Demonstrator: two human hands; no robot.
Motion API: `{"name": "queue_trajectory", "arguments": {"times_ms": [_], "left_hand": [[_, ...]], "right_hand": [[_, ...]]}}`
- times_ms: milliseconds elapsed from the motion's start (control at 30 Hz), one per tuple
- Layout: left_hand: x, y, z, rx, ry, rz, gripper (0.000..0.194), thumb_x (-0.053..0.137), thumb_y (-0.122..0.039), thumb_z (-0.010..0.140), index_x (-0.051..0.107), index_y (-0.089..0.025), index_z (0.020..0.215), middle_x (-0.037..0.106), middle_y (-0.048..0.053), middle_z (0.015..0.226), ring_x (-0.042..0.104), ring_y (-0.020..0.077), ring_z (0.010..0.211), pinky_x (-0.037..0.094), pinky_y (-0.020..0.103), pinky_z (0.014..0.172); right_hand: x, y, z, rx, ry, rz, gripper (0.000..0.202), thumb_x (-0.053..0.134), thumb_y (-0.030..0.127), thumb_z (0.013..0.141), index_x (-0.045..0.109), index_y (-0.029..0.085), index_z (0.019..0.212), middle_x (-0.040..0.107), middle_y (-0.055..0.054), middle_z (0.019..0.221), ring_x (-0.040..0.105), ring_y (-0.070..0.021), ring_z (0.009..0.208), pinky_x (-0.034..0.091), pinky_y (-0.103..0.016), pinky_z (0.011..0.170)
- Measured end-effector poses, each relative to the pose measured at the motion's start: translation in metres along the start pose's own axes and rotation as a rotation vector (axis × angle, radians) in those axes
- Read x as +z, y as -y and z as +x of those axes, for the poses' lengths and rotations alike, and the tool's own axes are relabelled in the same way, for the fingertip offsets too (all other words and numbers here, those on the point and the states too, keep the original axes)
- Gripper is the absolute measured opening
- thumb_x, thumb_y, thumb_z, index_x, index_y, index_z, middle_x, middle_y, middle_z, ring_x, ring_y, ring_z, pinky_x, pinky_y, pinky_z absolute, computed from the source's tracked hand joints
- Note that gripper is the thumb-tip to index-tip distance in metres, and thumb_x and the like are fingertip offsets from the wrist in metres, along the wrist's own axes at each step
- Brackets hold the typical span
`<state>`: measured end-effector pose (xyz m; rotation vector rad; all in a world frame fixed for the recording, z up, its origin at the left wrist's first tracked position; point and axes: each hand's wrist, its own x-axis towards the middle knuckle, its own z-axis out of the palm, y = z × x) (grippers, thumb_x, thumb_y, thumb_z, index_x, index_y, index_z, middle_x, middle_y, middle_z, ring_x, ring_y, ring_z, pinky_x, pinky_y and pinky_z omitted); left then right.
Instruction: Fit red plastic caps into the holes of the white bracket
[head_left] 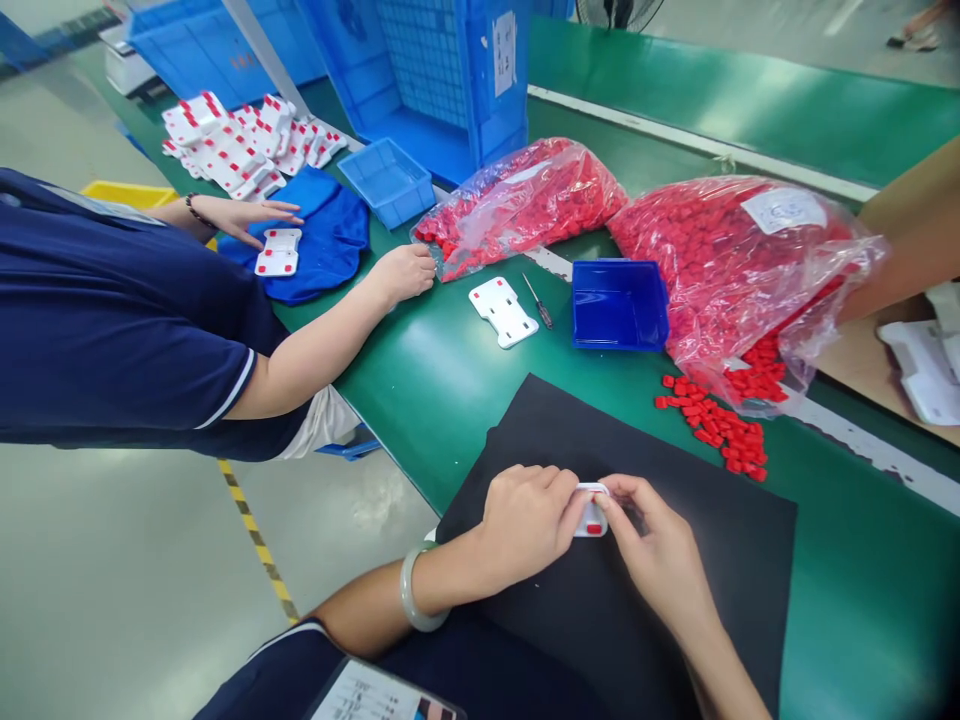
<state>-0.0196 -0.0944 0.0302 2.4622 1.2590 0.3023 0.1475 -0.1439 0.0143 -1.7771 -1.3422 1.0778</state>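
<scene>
Over the black mat, my left hand is wrapped round the left side of a white plastic piece, covering much of it. A red block shows in the piece's lower part. My right hand pinches the upper right corner of the same piece with thumb and fingers; whether a small part is between the fingertips is too small to tell. Loose red blocks lie beyond my right hand, spilling from a clear bag of red blocks.
A white plate, a screwdriver and a dark blue bin stand ahead. Another red bag lies behind. A co-worker's arms reach in from the left beside a blue cloth; another person's arm is at right.
</scene>
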Motion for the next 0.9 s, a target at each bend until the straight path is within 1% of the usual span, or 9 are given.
{"name": "queue_trajectory", "arguments": {"times_ms": [167,267,367,433,500,567,667,767,900], "left_hand": [[-0.008,-0.001,0.002,-0.044,0.09,-0.096,0.022,0.048,-0.034,0.092,0.055,-0.02,0.076,0.065,-0.001,0.071,0.061,0.0164,0.067,0.04,0.028,0.063],[-0.011,-0.002,0.001,-0.055,0.103,-0.151,0.022,0.049,-0.035,0.092,0.056,-0.02,0.077,0.064,-0.001,0.071,0.061,0.0165,0.069,0.041,0.027,0.066],[-0.012,0.001,0.0,-0.135,0.08,-0.262,0.023,0.05,-0.035,0.092,0.059,-0.02,0.077,0.063,-0.001,0.069,0.059,0.0163,0.067,0.04,0.027,0.065],[-0.013,0.005,0.002,-0.231,0.044,-0.489,0.024,0.051,-0.037,0.092,0.06,-0.019,0.078,0.062,-0.001,0.069,0.057,0.0151,0.066,0.039,0.026,0.063],[-0.015,0.009,0.007,-0.358,-0.03,-0.871,0.027,0.051,-0.041,0.092,0.058,-0.018,0.081,0.061,-0.001,0.071,0.055,0.0132,0.064,0.039,0.024,0.061],[-0.017,0.01,0.014,-0.473,-0.157,-1.289,0.03,0.052,-0.046,0.092,0.056,-0.017,0.085,0.061,-0.001,0.073,0.056,0.0123,0.065,0.042,0.023,0.063],[-0.02,0.003,0.023,-0.526,-0.31,-1.716,0.029,0.059,-0.047,0.088,0.057,-0.017,0.09,0.063,0.001,0.08,0.06,0.014,0.074,0.045,0.026,0.073],[-0.022,-0.004,0.025,-0.466,-0.289,-1.861,0.026,0.062,-0.042,0.087,0.06,-0.017,0.092,0.066,0.004,0.086,0.062,0.0169,0.08,0.046,0.028,0.077],[-0.028,0.001,0.02,-0.451,-0.303,-1.801,0.027,0.067,-0.038,0.084,0.064,-0.016,0.1,0.067,0.006,0.089,0.062,0.0175,0.082,0.045,0.028,0.075]], "right_hand": [[-0.003,0.0,-0.002,0.021,0.092,0.117,0.027,0.054,0.043,0.09,0.063,0.021,0.103,0.071,-0.007,0.097,0.069,-0.0205,0.087,0.059,-0.03,0.073],[-0.003,0.004,-0.003,0.084,0.114,0.171,0.026,0.056,0.044,0.089,0.064,0.021,0.099,0.071,-0.005,0.095,0.069,-0.0197,0.084,0.058,-0.028,0.069],[0.0,0.006,0.0,0.091,0.1,0.188,0.027,0.055,0.046,0.089,0.063,0.021,0.096,0.069,-0.005,0.088,0.067,-0.018,0.074,0.057,-0.027,0.06],[0.002,0.007,0.002,0.062,0.071,0.213,0.029,0.053,0.046,0.09,0.062,0.021,0.103,0.07,-0.007,0.094,0.068,-0.0188,0.079,0.058,-0.029,0.064],[0.006,0.006,0.003,0.024,-0.012,0.236,0.034,0.054,0.044,0.091,0.057,0.022,0.116,0.067,-0.01,0.112,0.067,-0.0211,0.097,0.058,-0.034,0.08],[0.013,0.006,0.002,-0.022,-0.079,0.252,0.042,0.056,0.042,0.09,0.05,0.023,0.127,0.061,-0.011,0.127,0.062,-0.0225,0.113,0.052,-0.038,0.095],[0.027,0.008,-0.003,-0.068,-0.037,0.257,0.044,0.055,0.043,0.09,0.049,0.024,0.129,0.062,-0.011,0.127,0.062,-0.0227,0.113,0.051,-0.036,0.095],[0.037,0.014,-0.008,-0.074,-0.059,0.208,0.034,0.052,0.046,0.09,0.059,0.022,0.113,0.07,-0.009,0.11,0.068,-0.0222,0.096,0.056,-0.028,0.08],[0.035,0.023,-0.012,-0.111,-0.114,0.154,0.03,0.053,0.049,0.088,0.062,0.023,0.099,0.075,-0.007,0.092,0.07,-0.0209,0.076,0.055,-0.023,0.067]]}}
